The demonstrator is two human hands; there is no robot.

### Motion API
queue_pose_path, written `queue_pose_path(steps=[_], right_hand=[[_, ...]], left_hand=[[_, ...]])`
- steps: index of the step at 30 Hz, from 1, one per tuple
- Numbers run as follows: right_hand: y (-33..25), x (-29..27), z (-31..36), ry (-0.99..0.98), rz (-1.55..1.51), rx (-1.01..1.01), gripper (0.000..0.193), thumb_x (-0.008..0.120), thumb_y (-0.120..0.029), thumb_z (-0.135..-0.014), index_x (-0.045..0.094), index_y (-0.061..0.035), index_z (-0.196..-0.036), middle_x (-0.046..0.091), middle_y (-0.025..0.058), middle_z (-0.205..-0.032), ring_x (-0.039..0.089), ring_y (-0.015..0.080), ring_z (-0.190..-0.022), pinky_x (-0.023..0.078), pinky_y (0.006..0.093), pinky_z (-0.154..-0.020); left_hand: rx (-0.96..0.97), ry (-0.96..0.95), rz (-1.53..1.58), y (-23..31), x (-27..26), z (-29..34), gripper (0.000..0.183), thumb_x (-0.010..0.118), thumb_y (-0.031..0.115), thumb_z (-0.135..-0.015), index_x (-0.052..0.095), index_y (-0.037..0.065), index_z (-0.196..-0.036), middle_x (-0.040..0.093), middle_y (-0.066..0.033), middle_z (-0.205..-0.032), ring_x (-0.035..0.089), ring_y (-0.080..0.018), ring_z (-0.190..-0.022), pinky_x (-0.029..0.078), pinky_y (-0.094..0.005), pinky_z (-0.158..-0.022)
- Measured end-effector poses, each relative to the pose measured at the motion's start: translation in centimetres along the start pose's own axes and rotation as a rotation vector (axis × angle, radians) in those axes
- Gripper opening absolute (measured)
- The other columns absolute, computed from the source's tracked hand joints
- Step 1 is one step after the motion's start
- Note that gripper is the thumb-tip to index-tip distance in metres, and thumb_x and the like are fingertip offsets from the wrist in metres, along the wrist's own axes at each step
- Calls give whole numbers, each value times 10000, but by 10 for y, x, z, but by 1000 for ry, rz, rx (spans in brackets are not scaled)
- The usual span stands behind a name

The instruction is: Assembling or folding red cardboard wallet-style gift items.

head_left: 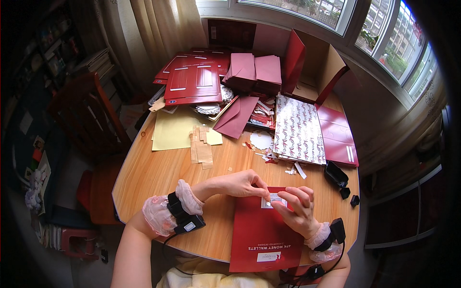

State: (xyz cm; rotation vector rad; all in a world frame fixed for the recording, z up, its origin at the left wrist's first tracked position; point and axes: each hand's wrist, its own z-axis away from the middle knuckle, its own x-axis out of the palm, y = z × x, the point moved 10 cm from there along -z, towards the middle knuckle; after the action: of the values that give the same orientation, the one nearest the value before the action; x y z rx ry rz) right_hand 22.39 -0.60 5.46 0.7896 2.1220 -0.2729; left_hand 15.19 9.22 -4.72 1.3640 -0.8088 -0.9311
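Note:
A flat red card sleeve [259,235] with white print lies at the table's near edge and overhangs it. Near its far end is a small white label [274,199] printed with fine lines. My left hand [245,184] reaches in from the left, thumb and forefinger pinched together at the label's left edge. Whether it grips the label's edge or something smaller is hidden by the fingertips. To the right, my right hand [298,209] is over the card, its fingers bent and apart, the thumb beside the label's lower right.
Behind are tan tape strips [200,149] on yellow paper [168,129], stacked pink envelopes [240,67], red printed cards [192,81], a patterned sheet stack [300,127] and an upright open box [307,72]. Paper scraps [300,170] and a black case [336,174] lie right.

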Motion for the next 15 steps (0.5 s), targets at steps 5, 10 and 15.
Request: queue_pose_path(steps=[5, 10, 15], right_hand=[[1, 1, 1, -1, -4, 4, 297, 746, -108, -703, 664, -133, -987, 611, 34, -1127, 545, 226, -1102, 450, 391, -869], [-1, 1, 0, -6, -5, -6, 295, 746, -111, -701, 666, -131, -984, 611, 35, -1131, 546, 225, -1105, 448, 393, -877], [-2, 2, -1, -15, -6, -9, 287, 747, -109, -701, 665, -130, -975, 611, 33, -1136, 546, 223, -1106, 446, 390, -880]], left_hand=[[-76, -19, -43, -2, 2, 1, 265, 658, 229, -932, 709, -24, -992, 693, -35, -931, 593, -85, -908, 461, -250, -865], [-82, -13, -22, -6, 2, 1, 255, 662, 219, -929, 704, -27, -986, 690, -36, -931, 596, -91, -912, 459, -255, -879], [-55, -37, -29, -1, 4, 1, 224, 643, 187, -934, 697, -26, -979, 683, -43, -938, 597, -109, -938, 444, -267, -914]])
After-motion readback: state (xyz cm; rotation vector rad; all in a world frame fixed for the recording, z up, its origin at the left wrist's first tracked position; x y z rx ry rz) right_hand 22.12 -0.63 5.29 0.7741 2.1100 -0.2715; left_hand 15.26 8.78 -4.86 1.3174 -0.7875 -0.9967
